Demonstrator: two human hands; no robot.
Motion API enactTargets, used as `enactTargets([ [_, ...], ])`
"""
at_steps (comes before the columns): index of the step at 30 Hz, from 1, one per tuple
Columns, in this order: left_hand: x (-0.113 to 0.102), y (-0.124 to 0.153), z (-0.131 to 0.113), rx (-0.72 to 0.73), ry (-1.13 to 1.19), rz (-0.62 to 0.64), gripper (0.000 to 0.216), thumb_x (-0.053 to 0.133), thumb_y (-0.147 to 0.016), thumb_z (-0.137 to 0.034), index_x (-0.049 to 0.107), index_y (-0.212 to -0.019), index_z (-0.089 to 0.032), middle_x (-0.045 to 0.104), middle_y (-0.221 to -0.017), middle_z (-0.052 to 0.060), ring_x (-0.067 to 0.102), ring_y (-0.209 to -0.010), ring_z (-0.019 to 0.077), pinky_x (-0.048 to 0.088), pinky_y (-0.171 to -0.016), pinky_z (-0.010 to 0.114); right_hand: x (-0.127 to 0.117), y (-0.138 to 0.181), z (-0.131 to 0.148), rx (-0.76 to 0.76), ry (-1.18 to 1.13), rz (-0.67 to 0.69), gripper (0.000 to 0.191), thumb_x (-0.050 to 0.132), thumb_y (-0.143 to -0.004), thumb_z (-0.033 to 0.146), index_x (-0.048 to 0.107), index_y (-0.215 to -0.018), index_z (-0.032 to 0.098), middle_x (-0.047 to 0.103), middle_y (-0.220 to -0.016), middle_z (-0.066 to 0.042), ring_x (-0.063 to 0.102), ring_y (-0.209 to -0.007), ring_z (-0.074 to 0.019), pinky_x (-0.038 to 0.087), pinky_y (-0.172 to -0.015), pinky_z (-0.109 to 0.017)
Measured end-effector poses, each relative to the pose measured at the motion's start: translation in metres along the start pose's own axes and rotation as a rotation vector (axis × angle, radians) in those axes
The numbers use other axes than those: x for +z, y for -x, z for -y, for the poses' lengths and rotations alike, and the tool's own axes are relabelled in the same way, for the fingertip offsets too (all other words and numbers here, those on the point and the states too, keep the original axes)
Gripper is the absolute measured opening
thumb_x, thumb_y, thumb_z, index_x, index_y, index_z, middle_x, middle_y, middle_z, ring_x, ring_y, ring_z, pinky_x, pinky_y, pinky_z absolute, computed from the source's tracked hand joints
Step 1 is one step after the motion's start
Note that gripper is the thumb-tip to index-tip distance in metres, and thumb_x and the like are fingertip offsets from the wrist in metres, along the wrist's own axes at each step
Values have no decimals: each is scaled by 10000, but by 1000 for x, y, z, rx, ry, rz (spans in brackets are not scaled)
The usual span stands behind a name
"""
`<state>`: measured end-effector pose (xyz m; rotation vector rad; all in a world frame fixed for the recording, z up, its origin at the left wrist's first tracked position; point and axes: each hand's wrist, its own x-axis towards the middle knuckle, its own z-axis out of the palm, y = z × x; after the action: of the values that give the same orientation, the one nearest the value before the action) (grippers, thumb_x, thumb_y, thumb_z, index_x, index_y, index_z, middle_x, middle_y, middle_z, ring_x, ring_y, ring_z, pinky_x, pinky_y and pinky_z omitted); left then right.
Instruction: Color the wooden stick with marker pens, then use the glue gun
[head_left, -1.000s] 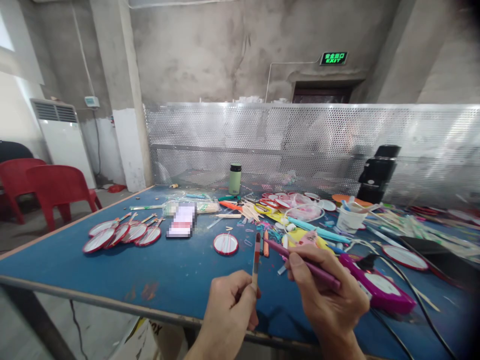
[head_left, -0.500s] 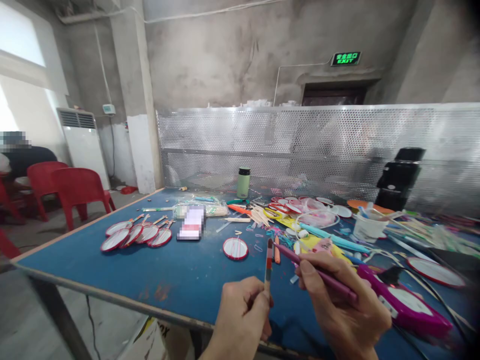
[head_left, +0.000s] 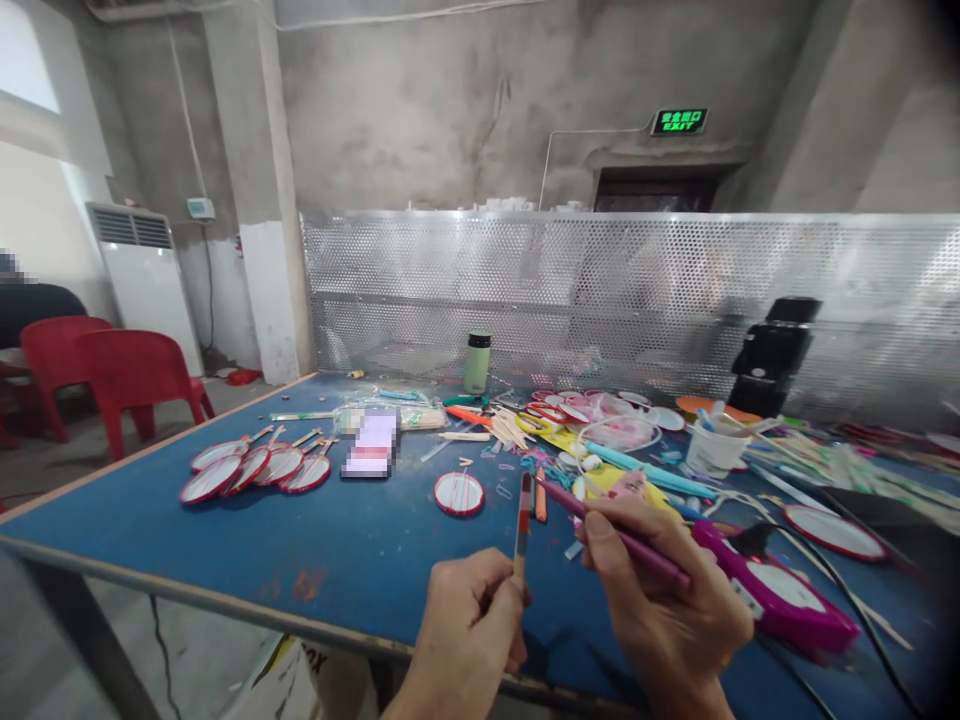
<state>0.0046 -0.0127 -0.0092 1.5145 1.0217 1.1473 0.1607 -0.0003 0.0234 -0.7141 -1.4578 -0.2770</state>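
Note:
My left hand (head_left: 469, 630) is closed in a pinch on a thin wooden stick (head_left: 522, 525) with a red painted band, held upright over the near edge of the blue table (head_left: 225, 540). My right hand (head_left: 660, 600) grips a purple pen-like tool (head_left: 615, 535), whose tip points at the top of the stick. A small round red-rimmed fan (head_left: 459, 492) lies flat on the table just beyond my left hand.
A row of red-rimmed fans (head_left: 255, 468) lies at the left. A green flask (head_left: 477, 362), a white cup (head_left: 711, 448), a purple device (head_left: 780, 595) with a black cable and many sticks crowd the middle and right. Red chairs (head_left: 112, 375) stand left; a perforated metal screen (head_left: 600, 290) behind.
The view swung a little right and back; both hands keep the same grip, with the tool's tip staying at the top of the stick.

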Motion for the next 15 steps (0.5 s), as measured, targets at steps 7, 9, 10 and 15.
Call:
enactTargets([
  [7, -2, -1, 4, 18, -40, 14, 272, 465, -897, -335, 582, -714, -172, 540, -456, -9, 473, -425, 117, 361, -476, 205, 0, -2, 3, -3, 9, 23, 117, 675, -859, 110, 698, -919, 208, 679, -709, 25, 631, -517, -113, 544, -528, -220],
  [9, -2, -1, 4, 21, -42, 12, 274, 468, -897, -336, 584, -710, -173, 545, -458, -7, 474, -428, 118, 359, -476, 205, 0, -1, 2, 2, 10, 42, 119, 670, -863, 111, 700, -926, 207, 676, -712, 22, 631, -525, -112, 539, -523, -215],
  [10, -2, 0, 4, 23, -43, 12, 279, 466, -899, -338, 586, -708, -173, 548, -460, -6, 475, -429, 118, 358, -477, 206, -1, -1, 2, -3, 13, 49, 118, 668, -864, 111, 698, -926, 207, 675, -714, 21, 629, -527, -110, 536, -520, -212],
  [15, -1, 0, 3, 31, -43, 11, 291, 453, -904, -344, 585, -711, -170, 543, -457, -7, 468, -430, 117, 357, -480, 206, 0, -1, 2, -11, 36, 20, 121, 672, -868, 105, 692, -912, 216, 679, -740, 30, 633, -535, -92, 527, -542, -194],
])
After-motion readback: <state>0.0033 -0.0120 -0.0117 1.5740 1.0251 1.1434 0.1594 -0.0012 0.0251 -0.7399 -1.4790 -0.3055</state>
